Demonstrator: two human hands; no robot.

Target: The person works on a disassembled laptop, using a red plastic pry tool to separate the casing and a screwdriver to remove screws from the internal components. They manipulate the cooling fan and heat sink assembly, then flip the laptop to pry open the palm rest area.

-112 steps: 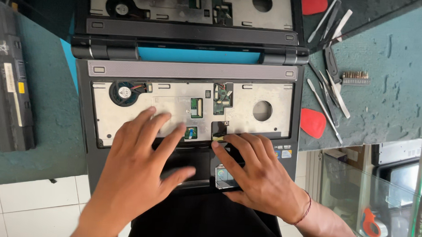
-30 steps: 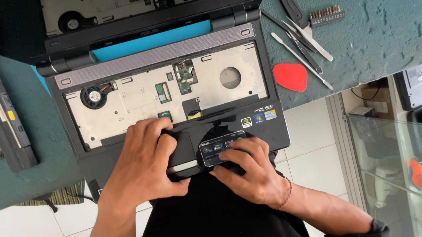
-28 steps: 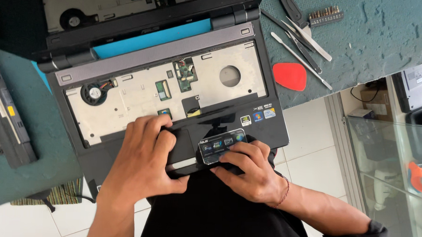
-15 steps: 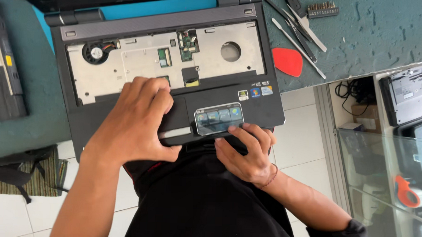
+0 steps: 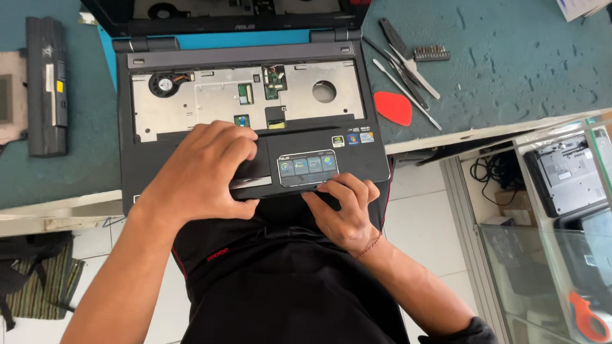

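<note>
Fingers [image 5: 242, 149] along laptop [image 5: 253, 126] front edge

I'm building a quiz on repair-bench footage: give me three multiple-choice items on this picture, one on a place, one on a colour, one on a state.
1. Where does the long black battery lie?
A. left of the laptop
B. on the laptop
C. in the glass cabinet

2. What colour is the pry pick by the tools?
A. blue
B. red
C. white

3. How is the laptop's keyboard bay?
A. keyboard fitted
B. covered by cloth
C. keyboard out, metal tray and fan bare

Answers: A, it rests on the mat at left; B, plainly red; C, fan and cutouts show while the left hand and right hand press the front edge.
</note>
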